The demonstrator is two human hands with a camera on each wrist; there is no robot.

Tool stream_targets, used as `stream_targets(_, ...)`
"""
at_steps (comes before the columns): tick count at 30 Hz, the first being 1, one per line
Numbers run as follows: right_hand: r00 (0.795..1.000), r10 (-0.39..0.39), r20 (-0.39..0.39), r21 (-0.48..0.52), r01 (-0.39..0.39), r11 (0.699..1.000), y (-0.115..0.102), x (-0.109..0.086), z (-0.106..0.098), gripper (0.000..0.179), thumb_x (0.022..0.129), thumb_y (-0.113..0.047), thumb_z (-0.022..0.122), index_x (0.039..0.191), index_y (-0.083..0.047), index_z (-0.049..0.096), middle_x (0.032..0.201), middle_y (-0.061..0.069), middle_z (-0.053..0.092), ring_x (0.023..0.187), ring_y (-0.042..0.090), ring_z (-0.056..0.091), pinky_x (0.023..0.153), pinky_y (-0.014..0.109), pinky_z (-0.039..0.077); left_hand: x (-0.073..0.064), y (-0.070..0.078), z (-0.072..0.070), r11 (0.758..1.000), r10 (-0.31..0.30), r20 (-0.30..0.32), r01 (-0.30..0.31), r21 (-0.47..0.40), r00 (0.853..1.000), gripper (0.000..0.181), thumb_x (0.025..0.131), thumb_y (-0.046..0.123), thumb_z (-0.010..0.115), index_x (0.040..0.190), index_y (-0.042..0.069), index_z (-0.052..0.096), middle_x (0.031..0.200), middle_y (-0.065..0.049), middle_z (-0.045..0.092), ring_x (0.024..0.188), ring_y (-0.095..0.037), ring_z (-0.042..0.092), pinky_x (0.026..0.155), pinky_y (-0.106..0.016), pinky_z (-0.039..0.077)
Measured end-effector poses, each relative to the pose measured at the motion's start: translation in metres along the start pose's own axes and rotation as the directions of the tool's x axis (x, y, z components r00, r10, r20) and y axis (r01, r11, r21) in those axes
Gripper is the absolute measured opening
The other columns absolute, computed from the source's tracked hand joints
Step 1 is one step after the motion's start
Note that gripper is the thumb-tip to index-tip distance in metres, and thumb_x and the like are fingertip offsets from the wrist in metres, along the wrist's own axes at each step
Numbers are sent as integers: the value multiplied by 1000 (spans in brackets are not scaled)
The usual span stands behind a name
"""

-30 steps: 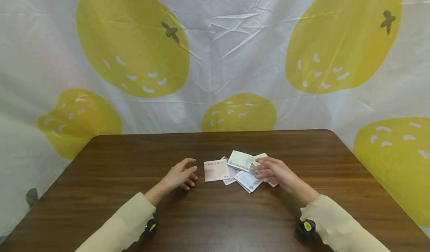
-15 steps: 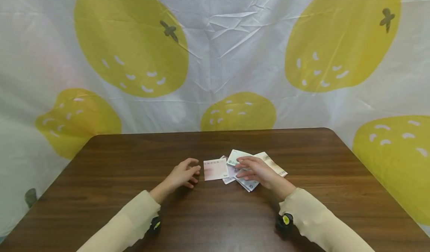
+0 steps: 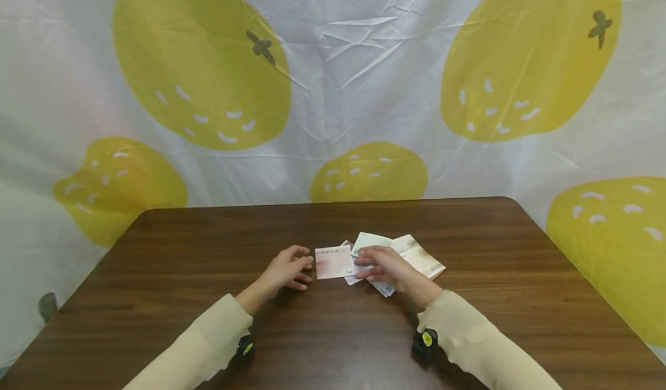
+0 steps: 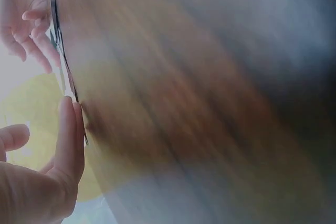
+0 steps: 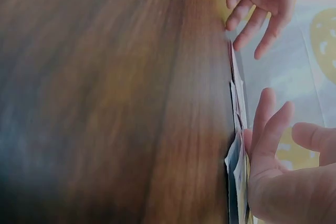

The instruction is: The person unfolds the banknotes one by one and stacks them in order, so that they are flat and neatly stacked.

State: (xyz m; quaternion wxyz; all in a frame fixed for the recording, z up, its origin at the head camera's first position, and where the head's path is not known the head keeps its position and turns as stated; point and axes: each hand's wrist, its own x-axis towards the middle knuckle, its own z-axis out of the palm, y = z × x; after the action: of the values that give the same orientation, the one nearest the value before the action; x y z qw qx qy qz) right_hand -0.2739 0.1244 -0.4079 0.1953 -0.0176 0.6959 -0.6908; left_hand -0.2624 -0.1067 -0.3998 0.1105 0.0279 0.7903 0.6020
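Observation:
Several banknotes lie overlapping in a loose pile near the middle of the table. A pink banknote (image 3: 333,263) is at the pile's left end, and a pale green banknote (image 3: 373,239) is toward the back. On the right lies a yellowish banknote (image 3: 422,257); a bluish banknote (image 3: 384,288) shows at the front. My left hand (image 3: 286,268) has relaxed fingers, fingertips right at the pink note's left edge. Over the pile is my right hand (image 3: 389,267), fingers loosely extended and hiding part of the green and bluish notes. Edge-on, the notes (image 5: 239,108) appear as thin layers in the right wrist view.
The brown wooden table (image 3: 322,338) has rounded far corners. Behind it hangs a white cloth (image 3: 364,107) printed with large yellow fruit. A black wrist camera (image 3: 425,344) sits beneath the right sleeve, another wrist camera (image 3: 245,346) beneath the left.
My right hand has moved left across the pile, uncovering the yellowish banknote. My left hand has shifted slightly right, up to the pink note's edge. The notes stay about where they were.

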Motion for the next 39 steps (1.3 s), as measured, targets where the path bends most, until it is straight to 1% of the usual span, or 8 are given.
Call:
stream_targets(6,1000,20,-16,14,-20,1000,2,1,4,35,90,-13,42,120,6,39,105,16,57,69,16,62,53,17,43,2,0,4,996,-40,19,41,-81,999,32,90,9,47,117,-7,41,100,-24,57,67,-27,62,54,-34,50)
stream_targets(10,999,35,-23,26,-35,999,2,2,6,35,90,-13,43,119,5,40,104,14,58,67,15,62,52,16,43,5,-2,6,991,-67,12,68,-113,998,33,90,7,47,118,-9,40,99,-22,57,66,-25,62,56,-34,50)
stream_targets(15,999,42,-28,50,-41,998,4,3,7,35,90,-12,43,120,6,40,102,13,59,65,13,61,52,16,42,8,-3,6,986,-96,2,96,-139,995,39,89,5,47,122,-13,35,101,-24,57,67,-24,62,57,-34,50)
stream_targets(18,998,45,-31,61,-43,997,5,4,8,36,90,-11,43,120,7,40,97,11,60,63,11,59,53,15,42,8,-3,6,985,-104,3,103,-138,995,40,89,5,48,122,-15,35,101,-24,56,68,-25,62,57,-34,50)
stream_targets(22,999,20,-44,51,-18,999,7,4,11,35,88,-8,46,118,10,43,87,6,59,59,8,55,53,16,43,6,-2,6,987,-99,9,99,-128,995,38,89,5,48,120,-15,37,100,-24,56,68,-25,62,57,-34,50)
stream_targets(30,999,-29,-21,-45,28,999,10,9,17,23,82,-4,53,101,9,51,67,2,50,49,5,47,48,16,40,5,-2,9,991,-90,27,92,-95,996,33,88,4,48,115,-13,44,91,-20,58,63,-21,61,56,-33,50)
stream_targets(34,999,-33,-30,-57,31,998,9,9,18,15,83,-3,53,95,7,52,63,1,48,48,5,46,47,17,39,4,-3,11,994,-82,45,85,-74,996,31,86,2,50,113,-14,45,83,-18,57,57,-18,59,54,-31,50)
stream_targets(39,998,-30,-50,-56,27,998,6,7,18,19,84,-4,52,98,8,52,63,1,49,49,5,46,47,16,39,5,-4,12,996,-74,33,76,-44,997,21,85,2,52,102,-11,51,74,-12,52,49,-14,53,49,-27,49)
